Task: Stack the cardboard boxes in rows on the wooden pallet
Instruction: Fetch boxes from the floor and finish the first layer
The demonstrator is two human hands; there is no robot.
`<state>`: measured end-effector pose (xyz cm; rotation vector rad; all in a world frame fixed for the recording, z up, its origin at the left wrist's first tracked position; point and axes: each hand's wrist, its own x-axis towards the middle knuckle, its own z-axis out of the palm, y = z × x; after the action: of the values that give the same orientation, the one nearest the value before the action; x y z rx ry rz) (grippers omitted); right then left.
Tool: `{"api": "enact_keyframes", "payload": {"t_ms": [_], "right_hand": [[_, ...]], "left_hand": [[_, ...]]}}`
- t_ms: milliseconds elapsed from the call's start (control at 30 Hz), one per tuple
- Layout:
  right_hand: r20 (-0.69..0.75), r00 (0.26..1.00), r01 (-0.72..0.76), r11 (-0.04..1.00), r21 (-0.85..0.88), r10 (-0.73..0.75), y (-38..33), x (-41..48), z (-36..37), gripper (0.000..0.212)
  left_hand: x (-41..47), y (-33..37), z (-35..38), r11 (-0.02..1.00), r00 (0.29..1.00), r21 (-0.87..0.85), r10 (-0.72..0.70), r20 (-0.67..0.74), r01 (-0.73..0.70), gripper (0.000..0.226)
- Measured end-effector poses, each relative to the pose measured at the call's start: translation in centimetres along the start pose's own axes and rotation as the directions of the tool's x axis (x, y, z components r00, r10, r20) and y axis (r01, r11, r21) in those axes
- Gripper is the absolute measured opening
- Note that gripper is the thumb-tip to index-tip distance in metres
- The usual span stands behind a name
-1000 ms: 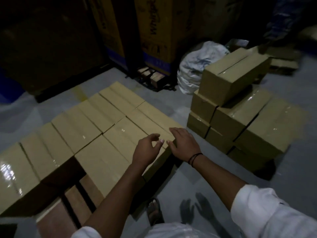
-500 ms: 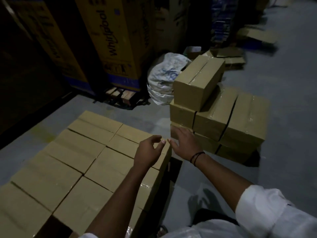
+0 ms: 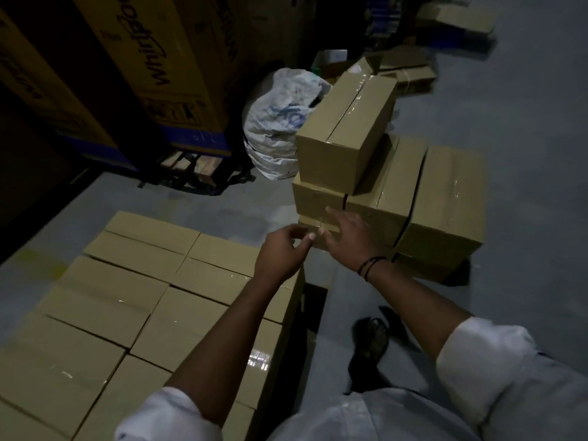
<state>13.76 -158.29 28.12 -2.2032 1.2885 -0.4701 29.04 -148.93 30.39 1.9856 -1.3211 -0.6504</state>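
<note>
Several taped cardboard boxes (image 3: 133,300) lie flat in two rows at lower left, hiding the pallet beneath them. To the right a separate pile of boxes (image 3: 445,198) stands on the floor, with one single box (image 3: 346,135) on top. Both hands hover in the air between the rows and the pile, holding nothing. My left hand (image 3: 281,253) has loosely curled fingers above the rows' right edge. My right hand (image 3: 348,241), fingers stretched out, reaches toward the lower left corner of the pile.
A white plastic sack (image 3: 276,128) leans behind the pile. Tall printed appliance cartons (image 3: 152,68) stand at the back left. Flattened cardboard (image 3: 458,17) lies on the grey floor at far right. My sandalled foot (image 3: 370,338) is on the floor between rows and pile.
My view has swung right and nearer to the pile. Both hands have lifted off the rows and moved toward the pile, the right one leading.
</note>
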Motion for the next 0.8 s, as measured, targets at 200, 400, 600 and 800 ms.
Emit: {"api": "enact_keyframes", "payload": {"t_ms": [200, 400, 600, 800], "right_hand": [[0.009, 1.000, -0.008, 1.000, 0.002, 0.008, 2.4, 8.5, -3.3, 0.057], [-0.004, 0.999, 0.038, 0.999, -0.038, -0.038, 5.7, 18.0, -7.6, 0.060], [-0.032, 0.999, 0.034, 0.999, -0.022, -0.035, 8.7, 24.9, -9.7, 0.057], [-0.015, 0.999, -0.048, 0.998, -0.046, 0.047, 11.2, 31.8, -9.0, 0.057]], "left_hand": [[9.6, 3.3, 1.5, 0.998, 1.000, 0.070, -0.004, -0.007, 0.005, 0.049], [19.5, 6.9, 2.6, 0.997, 0.997, 0.078, 0.028, -0.074, -0.022, 0.044], [27.3, 8.8, 4.2, 0.997, 0.997, 0.078, 0.030, -0.070, -0.024, 0.043], [36.3, 7.6, 5.3, 0.993, 0.999, 0.111, 0.046, -0.019, -0.044, 0.042]]}}
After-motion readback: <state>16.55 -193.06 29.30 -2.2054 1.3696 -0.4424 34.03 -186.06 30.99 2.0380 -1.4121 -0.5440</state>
